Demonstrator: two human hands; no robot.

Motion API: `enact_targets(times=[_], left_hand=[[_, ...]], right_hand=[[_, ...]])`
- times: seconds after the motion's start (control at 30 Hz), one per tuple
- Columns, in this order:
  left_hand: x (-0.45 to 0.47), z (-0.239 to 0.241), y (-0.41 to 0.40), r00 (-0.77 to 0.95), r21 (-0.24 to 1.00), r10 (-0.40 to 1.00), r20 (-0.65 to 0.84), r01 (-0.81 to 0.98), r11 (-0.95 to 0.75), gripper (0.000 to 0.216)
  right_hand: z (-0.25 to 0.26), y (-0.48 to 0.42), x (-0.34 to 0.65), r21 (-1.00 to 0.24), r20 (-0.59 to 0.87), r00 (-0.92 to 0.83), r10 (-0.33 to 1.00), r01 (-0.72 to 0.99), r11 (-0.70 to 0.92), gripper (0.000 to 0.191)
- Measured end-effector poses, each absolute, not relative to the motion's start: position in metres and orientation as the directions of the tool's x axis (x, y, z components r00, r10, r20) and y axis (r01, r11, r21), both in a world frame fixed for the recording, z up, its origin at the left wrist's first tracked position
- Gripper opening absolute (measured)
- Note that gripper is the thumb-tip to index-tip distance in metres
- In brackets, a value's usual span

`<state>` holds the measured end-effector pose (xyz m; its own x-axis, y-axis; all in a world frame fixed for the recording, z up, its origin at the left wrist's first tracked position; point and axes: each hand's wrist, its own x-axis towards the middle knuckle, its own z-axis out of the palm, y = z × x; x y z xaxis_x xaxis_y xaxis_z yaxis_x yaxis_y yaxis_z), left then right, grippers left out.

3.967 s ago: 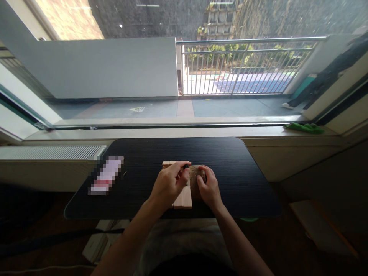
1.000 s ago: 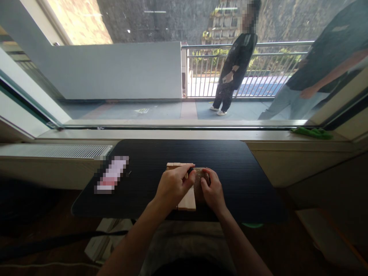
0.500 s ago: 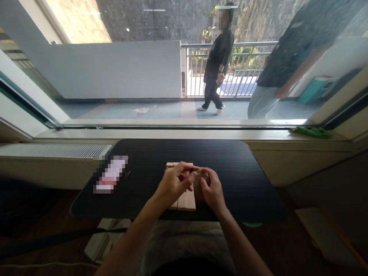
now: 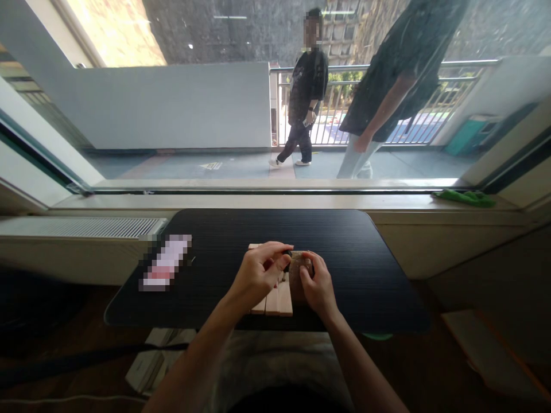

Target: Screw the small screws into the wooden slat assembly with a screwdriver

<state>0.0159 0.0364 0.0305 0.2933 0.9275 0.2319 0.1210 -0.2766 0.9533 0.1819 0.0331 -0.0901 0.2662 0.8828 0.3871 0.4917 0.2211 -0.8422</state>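
Observation:
My left hand [image 4: 259, 272] has its thumb and fingers closed in a pinch around a small black piece [image 4: 288, 253], whose kind is too small to make out. My right hand [image 4: 320, 282] grips a flat brown, speckled piece [image 4: 296, 276] from its right side, thumb on the near face. The black piece is close to this piece's upper left edge; whether they touch cannot be seen. Beneath my left hand lie pale wooden slats [image 4: 279, 303], side by side on the black table [image 4: 357, 258]. Their upper part is partly covered by my left hand.
A blurred-out phone-like object [image 4: 167, 261] lies at the table's left. Behind the table runs a windowsill with a green cloth [image 4: 465, 198]. Outside the glass, two people walk along a railing [image 4: 456, 103]. White boxes [image 4: 150, 361] are on the floor at lower left.
My left hand has shifted slightly left, uncovering more of the brown piece. My right hand stays nearly still. Both people outside have moved left.

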Motion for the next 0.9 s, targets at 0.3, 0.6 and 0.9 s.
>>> enact_targets(times=[0.3, 0.6, 0.9], left_hand=[[0.011, 0.036, 0.037, 0.349, 0.991, 0.934, 0.083, 0.069, -0.114, 0.040], [0.006, 0.033, 0.041, 0.462, 0.999, 0.887, 0.004, 0.043, -0.027, 0.045], [0.003, 0.033, 0.045, 0.500, 0.985, 0.864, -0.057, -0.115, 0.131, 0.045]], right_hand=[[-0.089, 0.032, 0.181, -0.843, 0.384, 0.262, 0.885, 0.490, 0.221, 0.030], [-0.087, 0.031, 0.181, -0.846, 0.377, 0.264, 0.888, 0.488, 0.214, 0.030], [-0.089, 0.032, 0.181, -0.842, 0.369, 0.256, 0.894, 0.500, 0.205, 0.030]])
